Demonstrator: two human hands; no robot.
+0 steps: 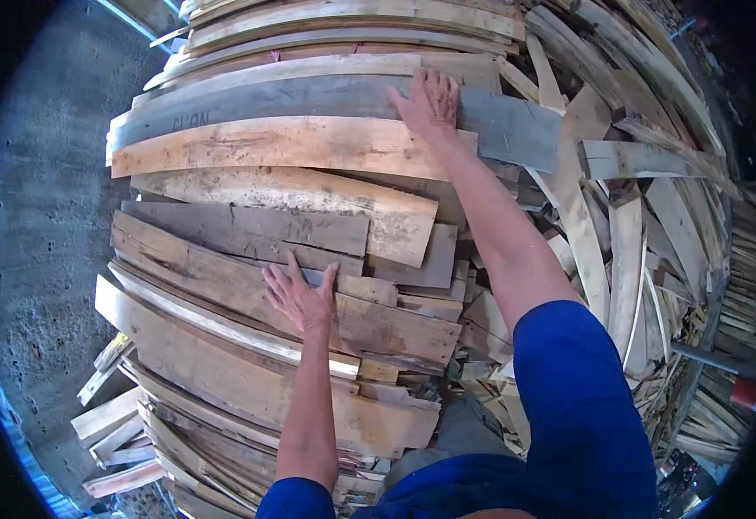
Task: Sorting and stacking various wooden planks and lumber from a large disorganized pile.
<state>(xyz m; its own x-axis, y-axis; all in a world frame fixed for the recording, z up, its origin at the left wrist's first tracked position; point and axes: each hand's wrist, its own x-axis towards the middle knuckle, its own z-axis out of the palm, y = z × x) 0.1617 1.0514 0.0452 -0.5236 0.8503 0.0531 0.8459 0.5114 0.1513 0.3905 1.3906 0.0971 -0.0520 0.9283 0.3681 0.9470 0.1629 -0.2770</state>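
Stacked wooden boards fill the middle of the head view. My right hand (432, 104) lies with spread fingers on a long bluish-grey board (309, 98) near the far side of the stack; its wrist passes over a pale tan board (291, 143). Closer to me, my left hand (300, 298) rests fingers apart on a worn brown board (192, 264), its fingertips by the edge of a shorter dark grey board (257, 227). Between the hands lies a stained, mottled board (378, 212). Neither hand is wrapped round a board.
Loose, broken wood pieces (629, 242) lie in a jumbled heap to the right. On the left is a rough grey concrete floor (49, 242). Short offcuts (118, 428) stick out at the lower left. More boards (352, 26) are piled at the far end.
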